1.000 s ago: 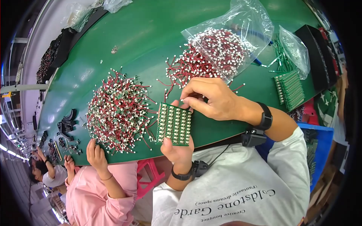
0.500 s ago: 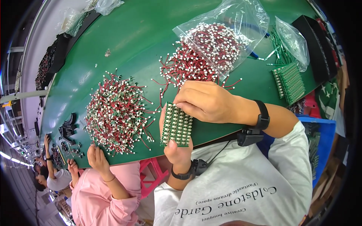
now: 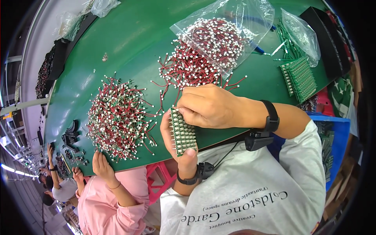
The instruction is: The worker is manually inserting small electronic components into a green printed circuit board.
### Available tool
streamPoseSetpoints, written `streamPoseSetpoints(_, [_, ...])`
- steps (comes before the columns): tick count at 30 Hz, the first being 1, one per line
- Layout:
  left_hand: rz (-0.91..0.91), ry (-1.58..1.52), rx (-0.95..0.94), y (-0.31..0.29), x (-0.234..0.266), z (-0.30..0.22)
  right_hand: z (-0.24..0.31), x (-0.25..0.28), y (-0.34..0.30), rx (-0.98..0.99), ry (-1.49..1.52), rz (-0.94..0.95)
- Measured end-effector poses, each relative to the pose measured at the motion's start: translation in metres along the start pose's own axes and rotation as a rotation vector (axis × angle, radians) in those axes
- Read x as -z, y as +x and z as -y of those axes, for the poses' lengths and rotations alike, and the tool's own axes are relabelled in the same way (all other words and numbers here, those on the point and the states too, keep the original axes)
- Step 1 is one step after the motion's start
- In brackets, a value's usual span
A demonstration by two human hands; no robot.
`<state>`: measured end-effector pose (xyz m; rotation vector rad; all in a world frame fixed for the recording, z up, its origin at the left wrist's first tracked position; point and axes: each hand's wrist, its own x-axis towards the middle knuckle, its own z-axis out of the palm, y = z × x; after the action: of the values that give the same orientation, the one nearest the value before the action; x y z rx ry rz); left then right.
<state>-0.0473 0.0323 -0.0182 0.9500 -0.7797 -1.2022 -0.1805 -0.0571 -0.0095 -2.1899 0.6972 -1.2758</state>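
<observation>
I'm watching my left hand clamp a small green circuit board panel at the near edge of the green table, thumb up along the panel's near end and fingers wrapped behind it. My right hand sits curled right on top of the panel, fingertips closed down at its upper rows; whether a connector is pinched between them I cannot tell, since the knuckles hide the tips. So the two hands are together, both on the panel, which is tilted on its long axis toward me.

At twelve o'clock from the hands lies a loose heap of red-wired connectors, spilling out of a clear plastic bag. At nine o'clock is a second, bigger pile of wired pieces, with another person's hand resting just below it. At two o'clock, well apart, green board strips lie beside another clear bag.

For the seating itself, I'd judge it best to keep the left grip firm and the panel steady, press straight down along the pins rather than at a slant, and work row by row so no position gets skipped.
</observation>
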Motion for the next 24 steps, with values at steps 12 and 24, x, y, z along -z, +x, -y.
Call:
streamPoseSetpoints(12, [0.067, 0.166, -0.097, 0.002, 0.008, 0.008, 0.003, 0.009, 0.003, 0.005, -0.067, 0.014])
streamPoseSetpoints(24, [0.102, 0.356, -0.3, 0.002, 0.006, 0.011, 0.007, 0.008, 0.001, 0.051, -0.14, -0.004])
